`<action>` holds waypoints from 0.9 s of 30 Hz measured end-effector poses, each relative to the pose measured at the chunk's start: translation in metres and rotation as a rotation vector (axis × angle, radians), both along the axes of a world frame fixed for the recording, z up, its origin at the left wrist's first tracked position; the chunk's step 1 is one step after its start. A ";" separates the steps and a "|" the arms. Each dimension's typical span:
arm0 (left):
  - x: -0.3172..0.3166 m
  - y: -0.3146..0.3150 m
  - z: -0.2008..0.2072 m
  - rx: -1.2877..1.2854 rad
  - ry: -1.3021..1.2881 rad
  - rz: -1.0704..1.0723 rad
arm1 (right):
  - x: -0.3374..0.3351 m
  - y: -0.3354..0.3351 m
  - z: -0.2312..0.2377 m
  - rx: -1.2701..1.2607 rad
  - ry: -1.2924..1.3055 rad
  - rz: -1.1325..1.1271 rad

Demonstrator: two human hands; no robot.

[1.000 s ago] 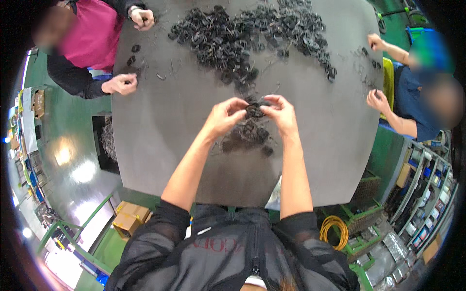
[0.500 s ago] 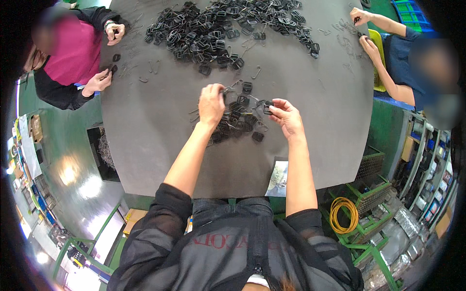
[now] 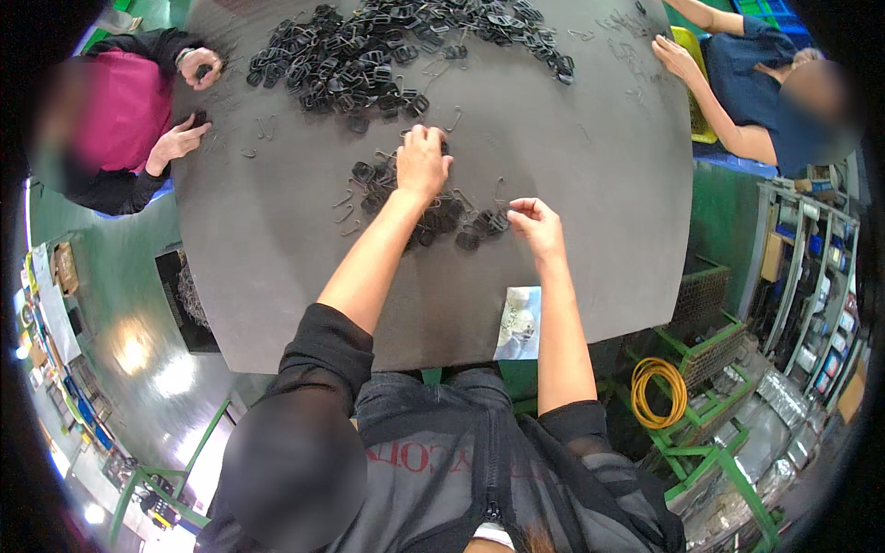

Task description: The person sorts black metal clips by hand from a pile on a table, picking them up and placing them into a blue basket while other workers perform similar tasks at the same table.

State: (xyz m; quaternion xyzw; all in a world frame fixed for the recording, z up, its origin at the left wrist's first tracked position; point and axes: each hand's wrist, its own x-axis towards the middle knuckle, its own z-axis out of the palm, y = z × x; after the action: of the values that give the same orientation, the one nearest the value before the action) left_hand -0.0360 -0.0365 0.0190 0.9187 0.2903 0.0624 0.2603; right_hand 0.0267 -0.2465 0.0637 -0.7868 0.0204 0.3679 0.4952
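A small heap of black plastic buckles mixed with wire hooks lies on the dark grey table in front of me. My left hand reaches over its far side, fingers curled down around a black buckle that shows partly at the fingertips. At the heap's right edge is my right hand, thumb and forefinger slightly apart, with nothing visible between them. Just left of those fingertips lie more black buckles. A loose wire hook sits a little beyond them.
A large pile of buckles covers the far part of the table. One co-worker's hands are at the left edge, another's hand at the right, by a yellow basket. A printed photo sheet lies near my right forearm.
My left hand has moved farther out, past the small heap. My right hand no longer shows the buckle it held; buckles lie beside its fingertips. The view has shifted slightly.
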 end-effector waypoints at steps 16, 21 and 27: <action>-0.046 0.010 0.044 -1.448 -0.122 0.212 | -0.006 -0.064 -0.007 0.066 0.161 -0.061; -0.053 -0.014 0.044 -1.765 -0.288 0.212 | -0.012 -0.071 -0.025 -0.025 -0.037 -0.144; -0.038 -0.098 0.019 -0.265 0.109 -0.054 | -0.019 -0.051 -0.007 -0.400 -0.625 0.249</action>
State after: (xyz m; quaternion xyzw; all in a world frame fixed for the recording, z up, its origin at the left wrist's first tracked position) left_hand -0.0743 -0.1343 0.0381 0.8859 0.2846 -0.0335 0.3648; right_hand 0.0077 -0.2975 0.0572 -0.9383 -0.1558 0.1566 0.2660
